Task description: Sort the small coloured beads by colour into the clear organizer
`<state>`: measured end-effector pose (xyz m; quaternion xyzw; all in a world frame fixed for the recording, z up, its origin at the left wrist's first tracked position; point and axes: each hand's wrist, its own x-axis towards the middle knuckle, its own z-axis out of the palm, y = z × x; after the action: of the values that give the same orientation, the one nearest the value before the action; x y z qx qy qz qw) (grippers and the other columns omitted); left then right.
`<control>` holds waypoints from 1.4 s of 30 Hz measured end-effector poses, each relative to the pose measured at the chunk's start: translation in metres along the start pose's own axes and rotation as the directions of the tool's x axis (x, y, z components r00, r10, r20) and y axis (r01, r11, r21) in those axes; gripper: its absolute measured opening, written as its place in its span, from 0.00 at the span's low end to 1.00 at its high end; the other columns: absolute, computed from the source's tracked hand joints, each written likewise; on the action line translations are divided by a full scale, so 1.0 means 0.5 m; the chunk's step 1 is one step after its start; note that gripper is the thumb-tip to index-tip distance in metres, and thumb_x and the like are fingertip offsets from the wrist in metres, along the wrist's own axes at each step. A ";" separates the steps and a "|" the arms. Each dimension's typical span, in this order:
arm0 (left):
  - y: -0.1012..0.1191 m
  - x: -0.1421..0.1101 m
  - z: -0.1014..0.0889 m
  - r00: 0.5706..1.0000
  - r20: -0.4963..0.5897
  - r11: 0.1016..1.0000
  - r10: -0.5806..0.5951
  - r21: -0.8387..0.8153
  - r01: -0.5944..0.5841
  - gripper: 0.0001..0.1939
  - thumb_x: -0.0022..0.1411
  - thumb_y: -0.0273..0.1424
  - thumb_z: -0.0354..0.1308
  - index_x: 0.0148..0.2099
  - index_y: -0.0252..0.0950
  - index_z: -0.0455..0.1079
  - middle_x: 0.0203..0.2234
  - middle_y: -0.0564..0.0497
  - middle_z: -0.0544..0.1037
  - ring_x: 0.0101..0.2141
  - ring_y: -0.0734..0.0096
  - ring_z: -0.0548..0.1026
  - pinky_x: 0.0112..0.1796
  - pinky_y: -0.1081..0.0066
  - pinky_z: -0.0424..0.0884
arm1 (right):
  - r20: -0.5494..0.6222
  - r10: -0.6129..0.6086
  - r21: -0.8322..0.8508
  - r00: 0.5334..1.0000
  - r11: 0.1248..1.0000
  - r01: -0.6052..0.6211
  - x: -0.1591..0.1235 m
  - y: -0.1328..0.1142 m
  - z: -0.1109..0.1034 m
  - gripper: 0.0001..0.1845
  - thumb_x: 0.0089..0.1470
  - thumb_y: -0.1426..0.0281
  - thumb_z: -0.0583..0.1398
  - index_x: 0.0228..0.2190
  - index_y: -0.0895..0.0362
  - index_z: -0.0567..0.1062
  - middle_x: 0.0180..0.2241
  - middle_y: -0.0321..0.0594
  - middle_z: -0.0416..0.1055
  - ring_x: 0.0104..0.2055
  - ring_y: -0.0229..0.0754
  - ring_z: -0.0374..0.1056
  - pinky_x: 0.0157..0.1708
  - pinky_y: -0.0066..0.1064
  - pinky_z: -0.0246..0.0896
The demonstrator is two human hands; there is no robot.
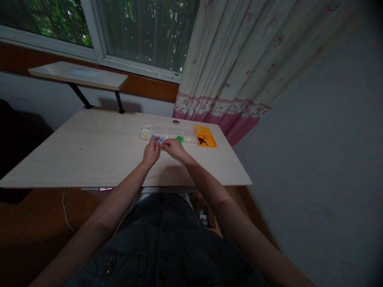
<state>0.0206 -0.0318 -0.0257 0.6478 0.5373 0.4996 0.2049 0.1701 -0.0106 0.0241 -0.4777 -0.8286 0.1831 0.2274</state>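
Observation:
My left hand [152,152] and my right hand [174,148] meet above the desk, fingertips pinched close together. Whatever lies between the fingers is too small to make out. Just behind them stands a row of clear boxes with open lids. Small blue pieces [158,139] show in the box nearest my fingers, partly hidden by them. Green pieces [179,138] lie in the box beyond my right hand, and pale yellow pieces [187,140] sit beside those. At the left end, another clear box [145,136] has a few yellow pieces. An orange box [211,141] at the right holds dark brown pieces [202,140].
The pale wooden desk [98,155] carries a raised shelf [80,75] on black supports at the back left. A round cable hole [176,122] is near the rear edge. Behind are a window and a long curtain [221,79]; a wall rises on the right.

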 end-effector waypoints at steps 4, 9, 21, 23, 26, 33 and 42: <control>-0.007 0.005 0.001 0.998 -0.061 1.000 -0.006 0.019 0.007 0.16 0.71 0.36 0.43 0.54 0.37 0.65 0.38 0.45 0.78 0.35 0.64 0.76 0.39 0.67 0.70 | -0.111 0.084 0.027 0.990 0.996 -0.082 -0.001 0.007 0.021 0.11 0.61 0.69 0.58 0.38 0.54 0.81 0.35 0.38 0.81 0.38 0.39 0.74 0.38 0.25 0.62; -0.006 0.004 0.001 0.997 -0.076 1.000 0.002 0.016 0.000 0.16 0.72 0.35 0.42 0.54 0.38 0.65 0.41 0.44 0.77 0.40 0.62 0.76 0.43 0.66 0.70 | -0.327 0.198 -0.059 0.924 0.972 -0.229 -0.031 0.080 -0.016 0.14 0.62 0.66 0.56 0.38 0.53 0.82 0.38 0.39 0.80 0.44 0.41 0.72 0.46 0.29 0.61; -0.001 0.000 0.006 0.997 0.080 0.996 -0.019 0.089 0.011 0.17 0.68 0.32 0.45 0.54 0.38 0.68 0.26 0.49 0.75 0.29 0.60 0.74 0.35 0.66 0.68 | -0.418 0.274 -0.414 0.866 0.791 -0.450 -0.088 0.227 -0.168 0.19 0.62 0.63 0.53 0.42 0.57 0.81 0.44 0.50 0.76 0.50 0.51 0.61 0.51 0.41 0.51; 0.001 0.000 0.004 0.996 0.080 0.996 -0.027 0.092 0.019 0.17 0.68 0.32 0.45 0.54 0.38 0.68 0.25 0.49 0.74 0.28 0.61 0.74 0.34 0.67 0.68 | -0.363 0.247 -0.484 0.898 0.774 -0.408 -0.077 0.226 -0.164 0.18 0.62 0.63 0.53 0.41 0.57 0.81 0.44 0.51 0.75 0.50 0.53 0.60 0.50 0.42 0.51; 0.004 -0.002 0.001 0.997 0.078 0.996 -0.024 0.082 0.018 0.16 0.68 0.32 0.45 0.53 0.38 0.69 0.24 0.50 0.73 0.27 0.63 0.73 0.34 0.68 0.68 | -0.302 0.218 -0.552 0.928 0.754 -0.357 -0.064 0.226 -0.156 0.18 0.63 0.64 0.53 0.39 0.58 0.81 0.43 0.54 0.74 0.51 0.55 0.60 0.50 0.44 0.50; 0.007 -0.003 -0.001 0.994 0.108 0.995 -0.035 0.097 0.024 0.16 0.68 0.33 0.45 0.54 0.37 0.68 0.23 0.51 0.73 0.27 0.63 0.73 0.33 0.68 0.67 | -0.355 0.236 -0.502 0.904 0.768 -0.398 -0.062 0.230 -0.175 0.20 0.64 0.64 0.51 0.44 0.57 0.80 0.44 0.52 0.74 0.51 0.54 0.60 0.50 0.43 0.50; 0.012 -0.007 0.000 0.992 0.120 0.988 -0.030 0.152 0.011 0.16 0.69 0.32 0.45 0.54 0.37 0.67 0.33 0.47 0.77 0.33 0.63 0.75 0.39 0.66 0.69 | -0.388 0.170 -0.470 0.906 0.809 -0.353 -0.042 0.218 -0.194 0.18 0.64 0.64 0.52 0.43 0.57 0.79 0.45 0.48 0.76 0.49 0.51 0.62 0.47 0.40 0.50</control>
<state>0.0240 -0.0371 -0.0223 0.6852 0.5669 0.4149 0.1925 0.3097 0.0313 0.0435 -0.6560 -0.7221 -0.1046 0.1933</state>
